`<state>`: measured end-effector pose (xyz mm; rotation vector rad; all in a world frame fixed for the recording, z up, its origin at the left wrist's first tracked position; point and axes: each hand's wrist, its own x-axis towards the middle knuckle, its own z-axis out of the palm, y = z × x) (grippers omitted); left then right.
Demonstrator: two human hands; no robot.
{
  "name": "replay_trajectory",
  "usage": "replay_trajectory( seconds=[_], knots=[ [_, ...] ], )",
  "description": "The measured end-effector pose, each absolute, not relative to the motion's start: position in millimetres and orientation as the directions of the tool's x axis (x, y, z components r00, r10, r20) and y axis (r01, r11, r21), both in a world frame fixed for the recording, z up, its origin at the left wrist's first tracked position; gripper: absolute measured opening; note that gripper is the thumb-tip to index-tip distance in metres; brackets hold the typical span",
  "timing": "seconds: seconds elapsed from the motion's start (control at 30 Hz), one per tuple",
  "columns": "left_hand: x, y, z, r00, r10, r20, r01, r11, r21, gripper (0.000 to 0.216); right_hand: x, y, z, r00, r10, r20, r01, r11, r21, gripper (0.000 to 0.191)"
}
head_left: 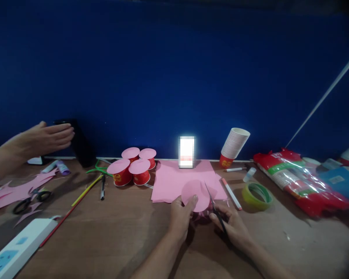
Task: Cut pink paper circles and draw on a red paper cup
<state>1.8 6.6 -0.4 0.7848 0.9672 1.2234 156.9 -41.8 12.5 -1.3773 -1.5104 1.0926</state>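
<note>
My left hand (180, 217) pinches a round pink paper disc (195, 193) with the thumb on top, near the table's front middle. My right hand (232, 224) is closed round small black scissors (213, 207), whose blades point up against the disc's right edge. Pink trimmings lie under the disc. Behind it sits a stack of pink paper sheets (174, 182).
Red cups capped with pink discs (133, 170) stand left of the sheets, a bright phone (187, 152) and stacked paper cups (234, 145) behind. Green tape roll (257, 193), markers, a red plastic pack (299, 182) lie right. Another person's hand (43, 137), scissors (29, 200), power strip (17, 248) are left.
</note>
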Motion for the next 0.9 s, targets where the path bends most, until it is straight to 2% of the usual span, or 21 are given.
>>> replay_trajectory(
  seconds=[0.27,0.5,0.9],
  knots=[
    [1.5,6.3,2.1,0.076,0.979,-0.187,-0.414,0.202,0.888,0.042,157.5,-42.0,17.7,-0.082,0.995,0.057,0.374,0.084,-0.924,0.029],
    [1.0,5.9,5.7,0.047,0.979,-0.197,-0.42,0.198,0.886,0.04,156.8,-42.1,17.3,-0.088,0.995,0.035,0.381,0.066,-0.922,0.03],
    [1.0,7.0,2.1,0.039,0.983,-0.18,-0.463,0.177,0.868,0.039,156.9,-42.6,14.2,-0.082,0.997,-0.003,0.321,0.023,-0.947,0.029]
  ],
)
